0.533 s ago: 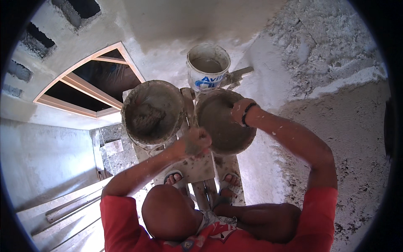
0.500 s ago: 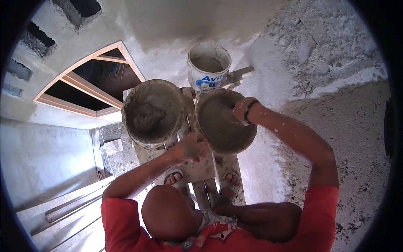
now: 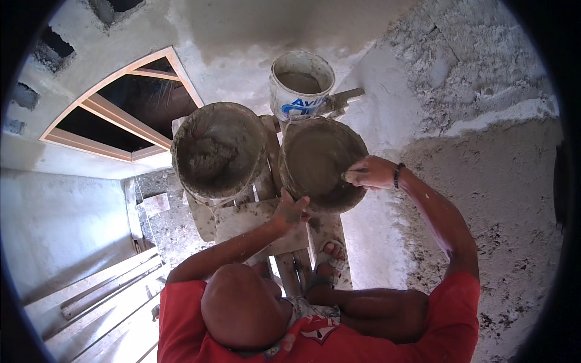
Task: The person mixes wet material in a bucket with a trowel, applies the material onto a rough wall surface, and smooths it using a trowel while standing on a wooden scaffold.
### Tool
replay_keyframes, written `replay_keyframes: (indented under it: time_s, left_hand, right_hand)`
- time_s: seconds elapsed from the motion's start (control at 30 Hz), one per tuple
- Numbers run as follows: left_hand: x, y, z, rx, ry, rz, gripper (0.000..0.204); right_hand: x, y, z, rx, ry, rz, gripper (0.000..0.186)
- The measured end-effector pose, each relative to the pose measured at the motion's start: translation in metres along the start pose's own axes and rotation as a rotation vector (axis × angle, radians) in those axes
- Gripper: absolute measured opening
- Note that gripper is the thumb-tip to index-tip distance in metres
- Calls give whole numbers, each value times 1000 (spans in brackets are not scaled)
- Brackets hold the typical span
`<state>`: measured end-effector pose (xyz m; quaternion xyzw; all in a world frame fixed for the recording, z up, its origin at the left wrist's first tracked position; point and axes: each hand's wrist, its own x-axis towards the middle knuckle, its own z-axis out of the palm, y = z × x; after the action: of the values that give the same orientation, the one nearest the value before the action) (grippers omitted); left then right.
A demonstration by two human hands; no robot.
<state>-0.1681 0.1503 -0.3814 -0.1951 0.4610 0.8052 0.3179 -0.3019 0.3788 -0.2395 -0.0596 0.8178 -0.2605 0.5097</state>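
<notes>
Two round mortar-caked pans sit side by side on a wooden plank platform (image 3: 251, 221). My right hand (image 3: 370, 172), with a black wristband, grips the right rim of the right pan (image 3: 315, 157), which looks nearly empty. My left hand (image 3: 290, 209) holds the same pan's near rim. The left pan (image 3: 218, 151) holds a lump of grey mortar and is untouched. My bare head, red shirt and bent knee fill the lower part of the view, with one sandalled foot (image 3: 330, 251) on the planks.
A white bucket (image 3: 301, 81) with grey mix stands just beyond the pans. An arched wooden window frame (image 3: 121, 106) lies to the left. Rough plastered wall (image 3: 484, 181) runs along the right. Loose planks (image 3: 91, 302) lie at the lower left.
My right hand has slid from the far-right rim of the right pan down to its right side. My left hand has stayed at the near rim.
</notes>
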Motion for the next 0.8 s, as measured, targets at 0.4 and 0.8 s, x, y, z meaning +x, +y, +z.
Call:
replay_keyframes:
  time_s: [0.4, 0.8]
  left_hand:
    - [-4, 56, 15, 35, 298, 61, 57]
    - [25, 62, -1, 95, 158, -53, 47]
  right_hand:
    - [-23, -11, 16, -1088, 740, -239, 23]
    - [5, -4, 38, -1135, 64, -400, 18]
